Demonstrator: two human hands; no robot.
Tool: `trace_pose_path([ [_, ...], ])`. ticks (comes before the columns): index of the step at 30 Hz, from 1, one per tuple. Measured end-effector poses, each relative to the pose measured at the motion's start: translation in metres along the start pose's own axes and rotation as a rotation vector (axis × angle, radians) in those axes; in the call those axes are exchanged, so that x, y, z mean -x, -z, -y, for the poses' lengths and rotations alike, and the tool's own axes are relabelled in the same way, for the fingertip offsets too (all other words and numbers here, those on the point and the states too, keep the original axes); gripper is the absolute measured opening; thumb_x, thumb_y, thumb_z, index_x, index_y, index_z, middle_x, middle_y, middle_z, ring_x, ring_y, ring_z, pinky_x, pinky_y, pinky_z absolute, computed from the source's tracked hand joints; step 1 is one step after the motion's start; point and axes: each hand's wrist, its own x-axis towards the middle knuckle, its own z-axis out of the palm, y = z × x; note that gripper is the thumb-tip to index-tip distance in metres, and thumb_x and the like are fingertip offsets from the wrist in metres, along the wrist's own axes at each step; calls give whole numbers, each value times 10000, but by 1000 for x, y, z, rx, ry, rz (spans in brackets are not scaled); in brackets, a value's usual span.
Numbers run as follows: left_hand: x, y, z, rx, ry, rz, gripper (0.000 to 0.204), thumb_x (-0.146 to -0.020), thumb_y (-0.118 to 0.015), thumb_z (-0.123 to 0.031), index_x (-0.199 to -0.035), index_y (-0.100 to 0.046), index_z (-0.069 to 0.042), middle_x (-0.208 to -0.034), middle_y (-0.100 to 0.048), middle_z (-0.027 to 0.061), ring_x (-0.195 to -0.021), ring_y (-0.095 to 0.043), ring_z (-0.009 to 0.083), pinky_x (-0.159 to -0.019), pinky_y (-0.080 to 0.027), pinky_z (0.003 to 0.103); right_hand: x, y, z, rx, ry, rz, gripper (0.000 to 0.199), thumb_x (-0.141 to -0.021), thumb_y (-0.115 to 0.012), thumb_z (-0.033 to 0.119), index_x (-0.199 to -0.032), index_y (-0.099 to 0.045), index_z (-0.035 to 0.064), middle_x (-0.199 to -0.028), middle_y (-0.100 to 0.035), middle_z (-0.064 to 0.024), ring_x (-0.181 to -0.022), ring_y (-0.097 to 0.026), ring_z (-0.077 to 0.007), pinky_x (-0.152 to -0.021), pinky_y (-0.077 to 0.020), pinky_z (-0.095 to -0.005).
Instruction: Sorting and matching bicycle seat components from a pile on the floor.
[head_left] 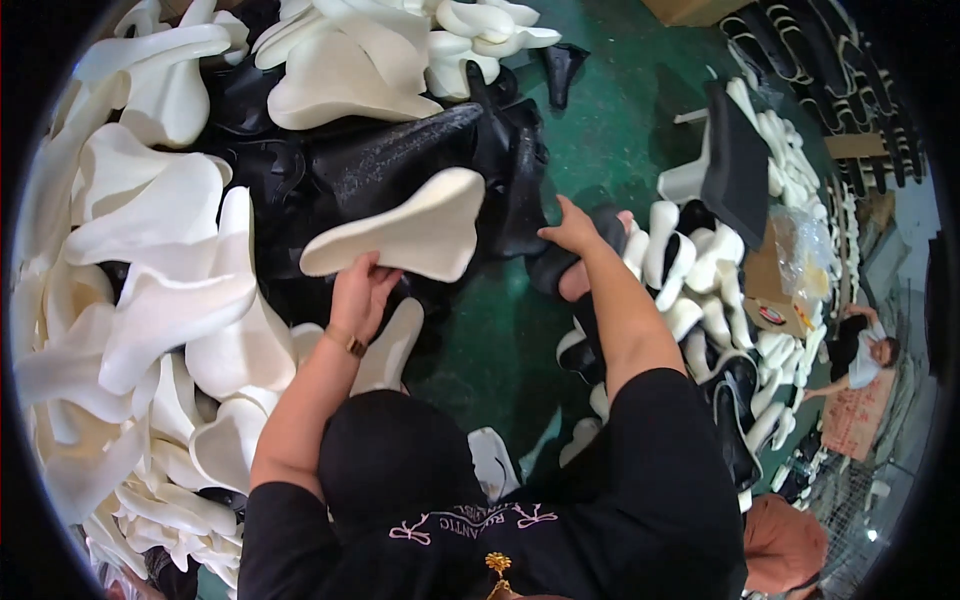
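A cream foam bicycle saddle pad [405,232] is gripped at its near edge by my left hand [362,292], with the fingers closed round the rim. The pad is tilted, its narrow end to the left and its wide end to the right. Beneath and behind it lies a heap of black saddle pieces [395,150]. My right hand [574,228] reaches forward over the green floor, thumb and index finger apart, with nothing visible in it. Closest to that hand is an upright black saddle piece [525,190], just to its left.
White saddle pads [150,190] are piled high along my left. To the right stand a black-topped white stool [735,165] on its side, white pieces [715,260] and a cardboard box [775,285]. Another person [862,350] is at the far right.
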Motion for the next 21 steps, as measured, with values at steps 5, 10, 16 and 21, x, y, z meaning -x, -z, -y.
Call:
trace_pose_path([
  [5, 20, -17, -25, -230, -67, 95, 328, -914, -446, -214, -1177, -503, -28, -1150, -593, 102, -998, -593, 240, -826, -498, 413, -44, -38, -1, -13, 10, 80, 1075, -545, -881, 316, -1419, -316, 47, -1388, -418, -225, -1257, -445, -375, -1043, -389, -401],
  [10, 27, -46, -55, -128, -107, 127, 439, -940, -426, -374, -1182, -514, -19, -1089, -623, 100, -919, -611, 198, -743, -509, 316, -18, -35, 21, 33, -148, 265, 1201, -504, -907, 416, -1425, -233, 43, -1362, -418, -242, -1258, -437, -395, -1041, -394, -437],
  [16, 100, -80, -111, -95, -169, 249, 648, -902, -401, -548, -1217, -524, 5, -1037, -600, 102, -929, -576, 225, -876, -462, 337, 56, -21, 31, 26, 172, 33, 451, -567, -849, 219, -928, -607, 96, -995, -566, -155, -992, -578, -355, -836, -486, -426],
  [21, 191, -89, -142, -2, -304, 256, 630, -887, -439, -535, -1207, -533, -1, -1062, -605, 108, -962, -578, 243, -892, -458, 364, 117, 8, 49, -102, 284, -295, 270, -609, -795, 174, -799, -638, 66, -876, -584, -136, -898, -599, -317, -773, -494, -404],
])
